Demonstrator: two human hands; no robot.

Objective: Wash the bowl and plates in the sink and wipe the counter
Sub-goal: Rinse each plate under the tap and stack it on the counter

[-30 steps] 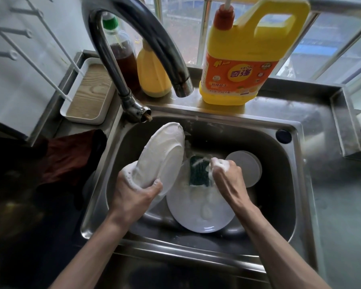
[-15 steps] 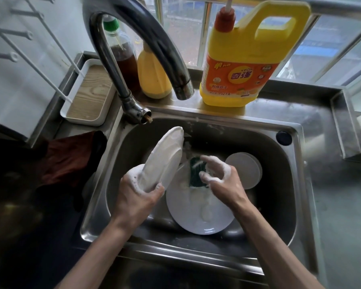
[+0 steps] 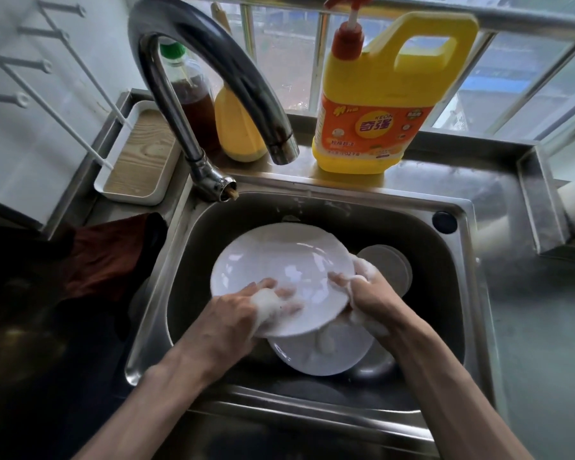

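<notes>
Over the steel sink I hold a white plate nearly flat, its face up. My left hand, covered in foam, grips its near left rim with fingers lying on the face. My right hand, also soapy, clasps the plate's right rim. A second white plate lies in the basin below, foam dripping onto it. A small white bowl sits upside down at the basin's back right. The sponge is hidden.
The dark faucet arches over the basin; no water runs. A yellow detergent jug, a brown bottle and a yellow bottle stand on the back ledge. A white tray and dark red cloth lie left. Wet counter at right.
The plate held on edge in my left hand has been laid flat, face up. My right hand left the green sponge and took the plate's right rim.
</notes>
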